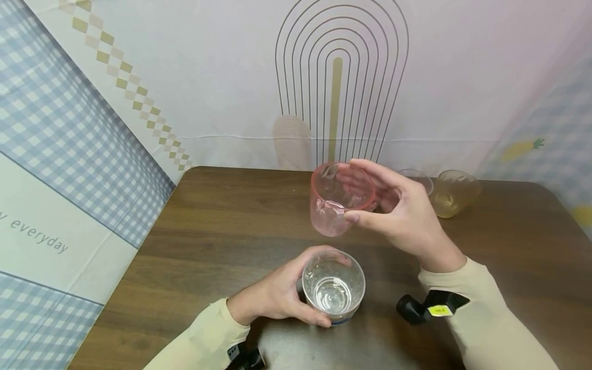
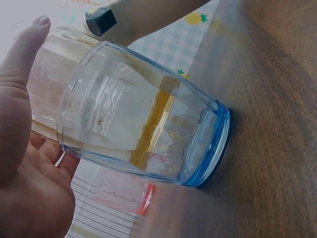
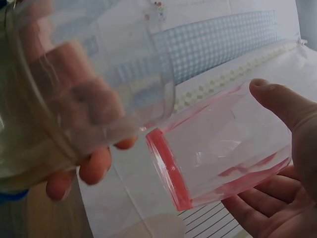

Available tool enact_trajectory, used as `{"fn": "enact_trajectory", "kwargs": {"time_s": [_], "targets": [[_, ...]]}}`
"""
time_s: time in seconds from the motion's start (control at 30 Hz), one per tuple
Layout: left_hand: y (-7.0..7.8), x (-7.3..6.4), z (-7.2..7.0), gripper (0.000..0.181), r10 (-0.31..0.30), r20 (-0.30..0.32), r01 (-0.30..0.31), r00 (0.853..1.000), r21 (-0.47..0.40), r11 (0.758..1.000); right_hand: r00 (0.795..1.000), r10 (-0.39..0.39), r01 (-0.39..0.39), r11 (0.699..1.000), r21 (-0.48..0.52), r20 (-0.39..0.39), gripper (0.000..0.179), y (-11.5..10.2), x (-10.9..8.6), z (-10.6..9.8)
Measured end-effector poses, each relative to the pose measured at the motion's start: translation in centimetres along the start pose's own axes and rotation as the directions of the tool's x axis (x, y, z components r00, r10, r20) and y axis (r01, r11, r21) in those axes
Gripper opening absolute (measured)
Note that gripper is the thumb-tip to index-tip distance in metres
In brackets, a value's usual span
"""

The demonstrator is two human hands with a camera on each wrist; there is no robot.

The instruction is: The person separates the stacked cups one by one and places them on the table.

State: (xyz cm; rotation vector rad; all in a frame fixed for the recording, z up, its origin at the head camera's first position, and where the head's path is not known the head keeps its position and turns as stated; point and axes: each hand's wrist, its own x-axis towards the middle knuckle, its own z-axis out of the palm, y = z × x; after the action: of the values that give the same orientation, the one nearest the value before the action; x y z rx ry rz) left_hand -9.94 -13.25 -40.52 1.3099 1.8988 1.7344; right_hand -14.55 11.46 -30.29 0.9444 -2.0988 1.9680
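Note:
My left hand point(image 1: 287, 293) grips the upper part of a stack of nested clear glasses point(image 1: 334, 293) near the table's front. In the left wrist view the lowest glass point(image 2: 198, 139) has a thick blue base on the table, and an amber band shows through its wall. Behind the stack, my right hand point(image 1: 409, 216) holds a pink-tinted glass point(image 1: 327, 218) by its side, thumb near the rim. It is upright with its mouth up, and its red-pink base point(image 3: 171, 173) shows off the table in the right wrist view.
At the table's back right, partly behind the right hand, a clear glass point(image 1: 418, 180) is beside an amber glass point(image 1: 455, 198). A patterned white cloth point(image 1: 222, 82) hangs along the back edge of the brown wooden table point(image 1: 222, 216). A checked cloth is at left.

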Motion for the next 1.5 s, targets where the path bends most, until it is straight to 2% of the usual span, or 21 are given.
{"fn": "enact_trajectory", "kwargs": {"time_s": [0.17, 0.57, 0.97, 1.5], "targets": [[0.0, -0.1, 0.0, 0.105, 0.006, -0.001, -0.006, 1.0, 0.003, 1.0, 0.998, 0.061, -0.061, 0.998, -0.032, -0.011, 0.075, 1.2, 0.4, -0.2], [-0.1, -0.1, 0.0, 0.108, 0.02, -0.002, -0.02, 1.0, 0.007, 1.0, 0.988, 0.15, -0.153, 0.982, -0.115, -0.036, 0.079, 4.5, 1.1, 0.4], [0.0, -0.2, 0.0, 0.109, 0.006, -0.002, -0.006, 1.0, 0.01, 1.0, 0.974, 0.219, -0.223, 0.97, -0.094, -0.052, 0.082, 7.8, 1.6, 1.3], [0.1, -0.1, 0.0, 0.108, 0.023, -0.001, -0.023, 1.0, 0.048, 0.999, 0.957, 0.28, -0.286, 0.954, -0.085, -0.078, 0.084, 10.9, 1.3, 1.8]]}}
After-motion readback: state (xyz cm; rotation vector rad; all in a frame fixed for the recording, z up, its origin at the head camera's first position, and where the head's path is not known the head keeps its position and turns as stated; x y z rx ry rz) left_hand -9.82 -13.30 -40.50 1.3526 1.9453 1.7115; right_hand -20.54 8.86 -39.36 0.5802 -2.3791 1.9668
